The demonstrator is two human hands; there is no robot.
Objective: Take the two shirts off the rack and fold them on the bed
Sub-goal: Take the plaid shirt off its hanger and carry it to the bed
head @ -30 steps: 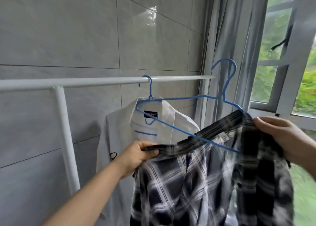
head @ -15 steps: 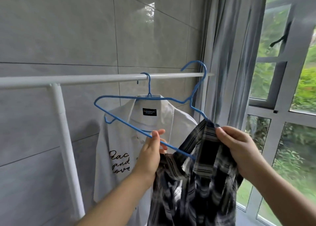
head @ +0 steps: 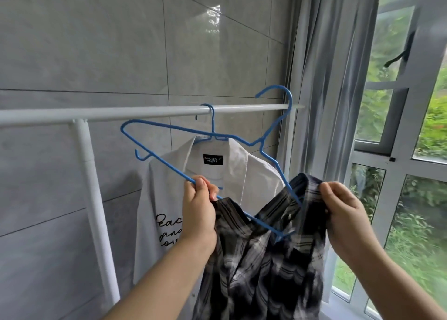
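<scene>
My left hand (head: 199, 213) pinches the thin bottom wire of the blue hanger (head: 169, 131). My fingers are curled tight on it. My right hand (head: 343, 213) grips the collar of the plaid shirt (head: 261, 266), with my fingers closed on the cloth.

The plaid shirt is off the rack (head: 145, 112) now. It hangs down between my hands, in front of me. One end of the hanger is poking out free on the left. The other end is tucked inside the shirt, near my right hand.

I think the job right now is to get the hanger all the way out. To do it well, I should hold the collar firm and slide the wire out to the left, slow and easy. If I yank, the little hook on the end might catch the cloth or a button. I should keep the shirt up high so it does not drag.

The white shirt (head: 242, 174) is on its own hanger (head: 212, 121), hooked over the rack, just behind my hands. It has a black label at the neck and black writing on the front. That one is not done yet.

I see no box or basket here, and I cannot see the bed. The rack holds just the white shirt. A grey curtain (head: 333, 77) and a window (head: 416, 150) are on my right.
</scene>
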